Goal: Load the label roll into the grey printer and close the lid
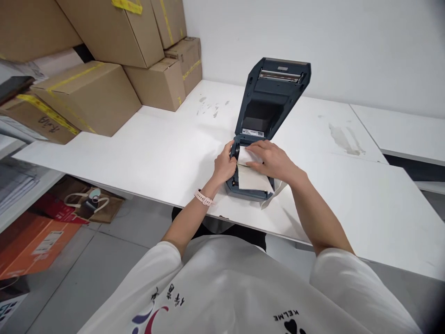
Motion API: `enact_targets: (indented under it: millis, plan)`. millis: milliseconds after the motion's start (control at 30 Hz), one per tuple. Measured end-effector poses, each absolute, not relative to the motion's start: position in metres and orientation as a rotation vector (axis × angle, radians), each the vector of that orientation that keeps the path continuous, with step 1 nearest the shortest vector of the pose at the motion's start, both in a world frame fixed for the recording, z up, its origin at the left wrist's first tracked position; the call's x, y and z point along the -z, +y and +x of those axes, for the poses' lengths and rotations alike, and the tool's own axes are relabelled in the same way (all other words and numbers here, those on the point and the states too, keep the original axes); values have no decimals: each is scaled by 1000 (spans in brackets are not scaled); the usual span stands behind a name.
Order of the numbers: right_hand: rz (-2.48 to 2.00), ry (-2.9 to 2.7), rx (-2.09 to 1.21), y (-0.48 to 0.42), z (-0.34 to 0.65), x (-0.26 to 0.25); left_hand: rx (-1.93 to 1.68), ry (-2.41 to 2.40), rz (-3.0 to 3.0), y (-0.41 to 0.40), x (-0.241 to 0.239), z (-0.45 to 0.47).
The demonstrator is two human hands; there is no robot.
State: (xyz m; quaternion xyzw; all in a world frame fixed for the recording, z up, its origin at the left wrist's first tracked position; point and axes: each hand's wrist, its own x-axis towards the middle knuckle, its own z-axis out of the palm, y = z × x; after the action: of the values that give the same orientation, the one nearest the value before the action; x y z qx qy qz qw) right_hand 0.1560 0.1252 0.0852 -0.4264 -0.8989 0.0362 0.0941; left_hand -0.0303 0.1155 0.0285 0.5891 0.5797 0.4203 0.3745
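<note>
A dark blue-grey label printer stands on the white table with its lid tilted up and back. Inside its body sits a roll of white label paper, and a strip of its paper runs over the front. A loose end hangs off to the right. My left hand is closed around the left side of the printer body, thumb over the inner edge by the roll. From the right, my right hand reaches into the body, its thumb and fingers on the label roll. Its palm hides part of the printer's right side.
Taped cardboard boxes are stacked at the back left of the white table. A white wall rises behind the printer. Below left are an orange box and a paper bag. Wet-looking patches mark the tabletop.
</note>
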Motion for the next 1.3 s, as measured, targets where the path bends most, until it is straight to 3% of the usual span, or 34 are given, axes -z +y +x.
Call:
enact_targets:
  millis: [133,267,1033,1200,1300]
  plan:
    - [-1074,-2615,-200,67,160,-74,-1210,1353,1390,121,-15,-29]
    - [-1158,-2621,-131,39,159,-56,-1314,1192,1256,127,-1,-27]
    - [-1301,-2710,37,28,145,-39,-1286,1133,1213,112,-6,-28]
    - [-1226,-2688,-135,31,154,-45,-1191,1147,1227,63,-17,-31]
    - [-1015,-2615,-544,46,173,-69,-1135,1095,1194,49,-16,-34]
